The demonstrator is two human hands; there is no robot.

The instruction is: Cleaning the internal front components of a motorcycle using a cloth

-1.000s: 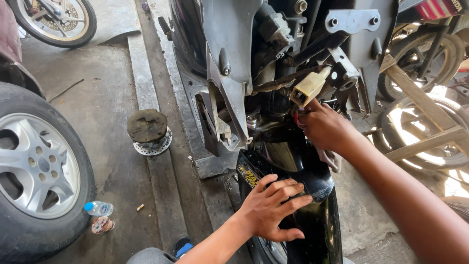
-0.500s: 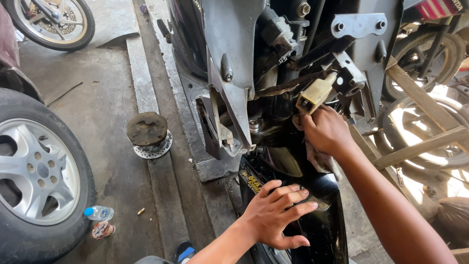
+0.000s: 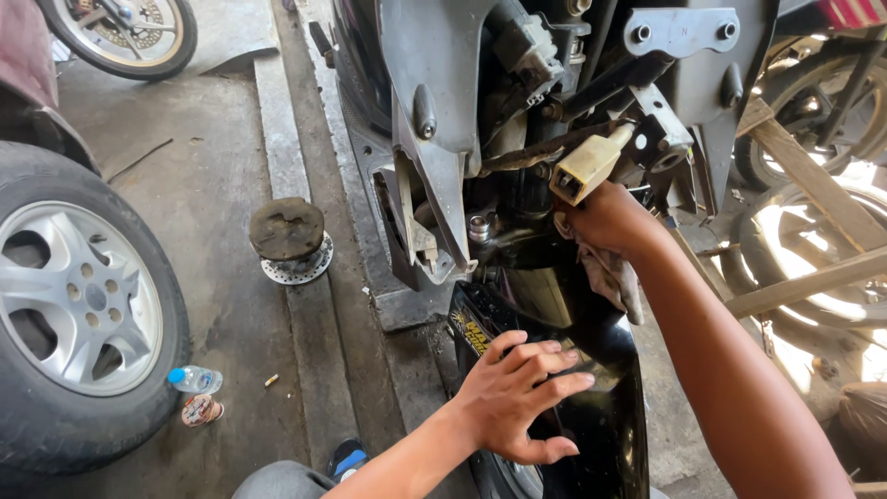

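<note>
The left hand (image 3: pixel 522 397) lies open, fingers spread, flat on the glossy black fender (image 3: pixel 591 388), whose curved plastic shines smooth and carries a yellow sticker on its upper left edge. The right hand (image 3: pixel 605 220) is closed around a grey, crumpled rag (image 3: pixel 614 277), pressed against the dark metal stem just above the fender; a loose end of cloth hangs below the wrist. Touching the top of that hand, a boxy cream plastic connector (image 3: pixel 584 166) sticks out on a dirty cable. Grey matt panels (image 3: pixel 434 111) with sharp cut edges flank the stem on the left, and a flat metal bracket (image 3: pixel 679 32) with two bolts sits above.

On the rough concrete floor (image 3: pixel 212 212), left of the scooter, a rusty round hub on a drilled brake disc (image 3: pixel 291 240) stands on a raised concrete strip. Further left a rubber car tyre on a silver alloy wheel (image 3: pixel 78 300) fills the edge; at its foot lies a small clear bottle (image 3: pixel 196 379) with a blue cap, contents too small to tell. Open floor runs between tyre and strip. Right of the arm, wooden slats (image 3: pixel 813 277) and wheels crowd close.
</note>
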